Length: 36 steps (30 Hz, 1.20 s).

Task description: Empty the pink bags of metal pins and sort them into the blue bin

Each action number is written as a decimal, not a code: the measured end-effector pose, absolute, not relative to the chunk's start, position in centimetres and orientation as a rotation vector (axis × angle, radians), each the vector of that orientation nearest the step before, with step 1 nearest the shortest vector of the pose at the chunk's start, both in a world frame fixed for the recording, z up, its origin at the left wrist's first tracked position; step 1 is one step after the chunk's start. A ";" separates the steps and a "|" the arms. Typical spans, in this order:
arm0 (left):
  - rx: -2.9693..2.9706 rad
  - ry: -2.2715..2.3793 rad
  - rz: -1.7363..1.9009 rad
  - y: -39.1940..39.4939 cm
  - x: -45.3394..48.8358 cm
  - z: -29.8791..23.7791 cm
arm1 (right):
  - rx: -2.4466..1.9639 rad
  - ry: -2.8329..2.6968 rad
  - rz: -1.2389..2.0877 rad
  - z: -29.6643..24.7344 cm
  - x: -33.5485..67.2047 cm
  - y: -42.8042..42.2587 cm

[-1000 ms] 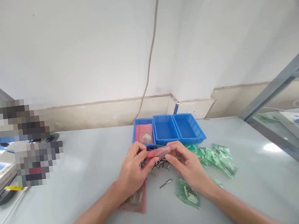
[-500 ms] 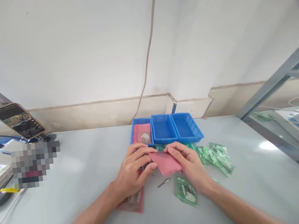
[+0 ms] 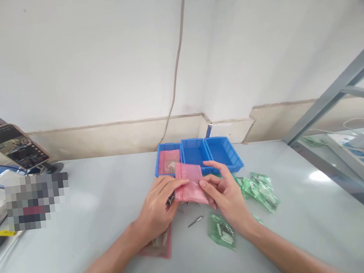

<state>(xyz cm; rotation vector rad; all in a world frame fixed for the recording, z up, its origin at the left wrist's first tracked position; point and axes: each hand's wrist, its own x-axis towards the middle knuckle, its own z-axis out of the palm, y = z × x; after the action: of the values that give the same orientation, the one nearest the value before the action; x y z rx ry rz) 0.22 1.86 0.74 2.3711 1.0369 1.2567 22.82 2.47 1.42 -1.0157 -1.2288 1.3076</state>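
A pink zip bag (image 3: 190, 183) is held up between both hands, just in front of the blue bins. My left hand (image 3: 158, 205) is closed on its left edge, thumb hidden behind it. Dark metal pieces (image 3: 170, 198) show beside those fingers; whether the hand grips them too, I cannot tell. My right hand (image 3: 226, 195) pinches the bag's right edge between thumb and fingers, index finger raised. Below lies a small metal pin (image 3: 195, 221). Another pink bag (image 3: 161, 246) with parts inside rests under my left wrist, and a green bag of metal parts (image 3: 221, 232) lies near my right wrist.
Three blue bins stand in a row at the back: the left bin (image 3: 156, 168) contains a pink bag, beside the middle bin (image 3: 195, 154) and right bin (image 3: 225, 153). Several green bags (image 3: 260, 191) are piled to the right. A phone (image 3: 15, 146) stands far left.
The pink bag has been turned and raised, its zip strip now along the left side. My right hand has shifted to its right edge, and its index finger has lifted.
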 end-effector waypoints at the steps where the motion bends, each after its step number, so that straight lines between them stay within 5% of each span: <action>1: 2.366 1.043 1.273 1.9 0.2 0.8 | -1.016 -1.241 1.295 1.5 22.8 2.4; 9: 2.207 1.284 1.444 1.9 0.5 1.7 | -1.047 -1.429 1.257 1.1 23.0 1.8; 20: 1.866 1.649 1.193 6.0 -2.1 2.3 | -0.949 -1.449 1.543 1.6 22.5 1.5; 36: 2.313 1.781 0.864 12.1 -1.2 2.9 | -1.032 -1.552 1.487 1.0 22.5 1.1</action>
<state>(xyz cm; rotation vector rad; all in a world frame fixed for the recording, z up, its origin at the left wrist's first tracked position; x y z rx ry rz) -1.18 12.14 2.94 2.3126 1.7810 0.8643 22.47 1.12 0.96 -1.0324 -1.5518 1.4868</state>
